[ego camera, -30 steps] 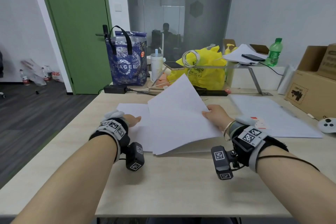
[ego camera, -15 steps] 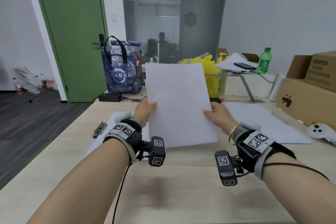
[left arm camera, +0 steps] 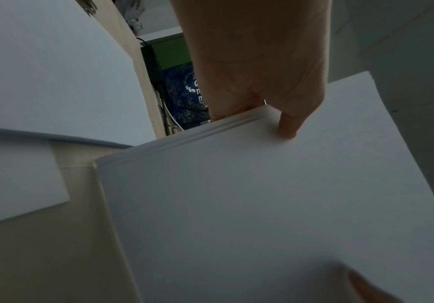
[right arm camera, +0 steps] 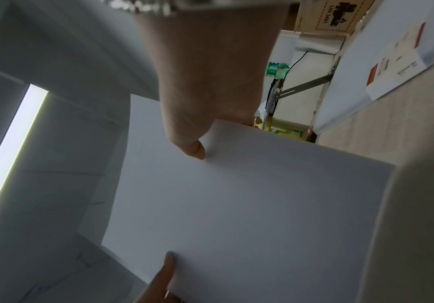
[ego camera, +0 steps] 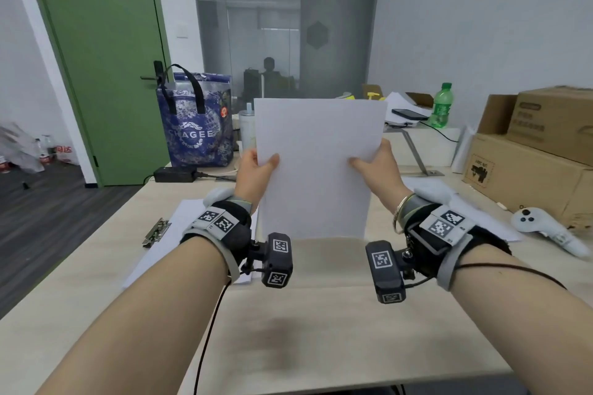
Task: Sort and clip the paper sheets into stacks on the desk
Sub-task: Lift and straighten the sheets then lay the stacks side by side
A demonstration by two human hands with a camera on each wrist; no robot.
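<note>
A stack of white paper sheets (ego camera: 316,167) stands upright on the wooden desk (ego camera: 321,330), its bottom edge on or just above the top. My left hand (ego camera: 256,170) grips its left edge, thumb in front, and the left wrist view shows several sheet edges (left arm camera: 184,139) under the thumb (left arm camera: 286,125). My right hand (ego camera: 375,167) grips the right edge, thumb (right arm camera: 192,147) on the front face of the sheets (right arm camera: 249,215). More white sheets (ego camera: 179,234) lie flat at the left with a metal clip (ego camera: 156,232) at their edge. Another sheet pile (ego camera: 462,205) lies at the right.
A blue tote bag (ego camera: 195,125) and a black power brick (ego camera: 175,174) sit at the desk's far left. Cardboard boxes (ego camera: 532,151) and a white controller (ego camera: 542,228) are at the right. A green bottle (ego camera: 442,106) and a phone (ego camera: 409,114) rest on a raised stand.
The sheets were lifted off the flat pile and turned upright. My left hand moved from the desk to the stack's left edge, and both hands squared it in front of me.
</note>
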